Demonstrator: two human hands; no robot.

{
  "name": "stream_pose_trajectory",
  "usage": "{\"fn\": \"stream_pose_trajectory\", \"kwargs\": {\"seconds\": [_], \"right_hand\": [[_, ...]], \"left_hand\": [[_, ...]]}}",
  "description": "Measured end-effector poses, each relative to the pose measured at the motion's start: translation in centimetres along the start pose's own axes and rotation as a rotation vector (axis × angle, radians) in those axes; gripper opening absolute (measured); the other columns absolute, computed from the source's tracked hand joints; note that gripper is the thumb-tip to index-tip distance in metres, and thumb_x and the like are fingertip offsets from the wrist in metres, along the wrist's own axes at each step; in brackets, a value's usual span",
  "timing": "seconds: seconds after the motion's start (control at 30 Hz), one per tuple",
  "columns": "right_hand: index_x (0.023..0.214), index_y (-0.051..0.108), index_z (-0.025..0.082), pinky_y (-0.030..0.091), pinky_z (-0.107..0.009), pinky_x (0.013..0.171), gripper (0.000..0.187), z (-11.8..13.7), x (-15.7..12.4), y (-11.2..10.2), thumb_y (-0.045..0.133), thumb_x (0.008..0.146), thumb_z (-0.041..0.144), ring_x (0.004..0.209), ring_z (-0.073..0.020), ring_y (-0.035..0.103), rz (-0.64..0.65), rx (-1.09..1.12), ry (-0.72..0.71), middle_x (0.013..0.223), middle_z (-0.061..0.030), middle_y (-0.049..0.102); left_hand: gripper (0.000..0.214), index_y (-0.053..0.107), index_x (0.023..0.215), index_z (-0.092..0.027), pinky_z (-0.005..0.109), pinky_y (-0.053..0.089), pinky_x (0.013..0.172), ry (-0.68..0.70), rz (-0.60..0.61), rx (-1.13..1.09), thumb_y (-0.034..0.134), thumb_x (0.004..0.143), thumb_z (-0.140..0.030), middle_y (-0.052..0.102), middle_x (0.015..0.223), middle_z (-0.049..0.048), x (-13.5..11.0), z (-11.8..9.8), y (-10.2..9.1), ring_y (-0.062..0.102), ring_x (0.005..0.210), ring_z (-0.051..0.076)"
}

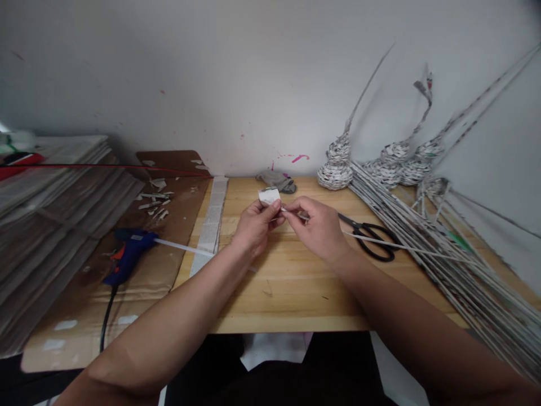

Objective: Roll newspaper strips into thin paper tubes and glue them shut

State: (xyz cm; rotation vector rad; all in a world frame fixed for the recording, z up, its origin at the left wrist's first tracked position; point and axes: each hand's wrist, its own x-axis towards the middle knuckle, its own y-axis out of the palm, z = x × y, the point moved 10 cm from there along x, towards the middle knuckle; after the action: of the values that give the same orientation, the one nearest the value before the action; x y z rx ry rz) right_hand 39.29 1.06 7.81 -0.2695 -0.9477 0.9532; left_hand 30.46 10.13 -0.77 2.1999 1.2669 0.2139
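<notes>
My left hand [255,225] is closed on a small strip of newspaper [269,195], whose white end sticks up past the thumb. Touching it, my right hand [316,225] pinches a thin paper stick [414,247] at the strip's edge. That stick seems to run on rightward behind my right hand, over the scissors and the bundle; its near end is hidden by my fingers. Black-handled scissors [376,242] lie just right of my right hand. Flat newspaper strips [212,217] lie in a stack to the left of my left hand.
At left, a blue glue gun [131,254] with a glue stick rests on cardboard [169,282], beside stacked newspapers [54,225]. A grey cloth [276,181] is by the wall. A bundle of paper sticks [443,265] and several woven paper gourds [335,173] occupy the right.
</notes>
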Motion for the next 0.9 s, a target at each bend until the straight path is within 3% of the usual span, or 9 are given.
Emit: {"fn": "stream_pose_trajectory", "kwargs": {"seconds": [0.3, 0.6, 0.9], "right_hand": [[0.089, 0.065, 0.021, 0.044, -0.027, 0.066, 0.005, 0.2, -0.3, 0.4, 0.060, 0.088, 0.020, 0.071, -0.0159, 0.064, 0.032, -0.075, -0.030, 0.082, -0.0024, 0.072], [0.091, 0.066, 0.020, 0.045, -0.028, 0.065, 0.008, 0.0, -0.2, 0.7, 0.058, 0.090, 0.022, 0.072, -0.0170, 0.065, 0.067, -0.056, -0.005, 0.085, -0.0041, 0.074], [0.092, 0.066, 0.019, 0.043, -0.028, 0.060, 0.012, -0.7, -0.2, 0.9, 0.056, 0.092, 0.025, 0.063, -0.0156, 0.062, 0.089, -0.054, 0.049, 0.079, -0.0033, 0.072]], "left_hand": [[0.028, 0.066, 0.074, -0.013, 0.020, 0.050, 0.065, 0.046, -0.020, -0.019, 0.088, 0.060, -0.023, 0.066, 0.072, -0.0006, -0.1, -0.5, 0.0, 0.059, 0.066, 0.007], [0.027, 0.062, 0.064, -0.013, 0.018, 0.049, 0.063, -0.037, -0.034, -0.070, 0.088, 0.060, -0.018, 0.062, 0.067, -0.0016, 0.1, 0.0, -0.3, 0.058, 0.065, 0.007], [0.027, 0.067, 0.073, -0.012, 0.016, 0.049, 0.060, -0.067, -0.059, -0.105, 0.088, 0.057, -0.011, 0.065, 0.068, -0.0015, 0.4, 0.3, -0.6, 0.058, 0.062, 0.006]]}}
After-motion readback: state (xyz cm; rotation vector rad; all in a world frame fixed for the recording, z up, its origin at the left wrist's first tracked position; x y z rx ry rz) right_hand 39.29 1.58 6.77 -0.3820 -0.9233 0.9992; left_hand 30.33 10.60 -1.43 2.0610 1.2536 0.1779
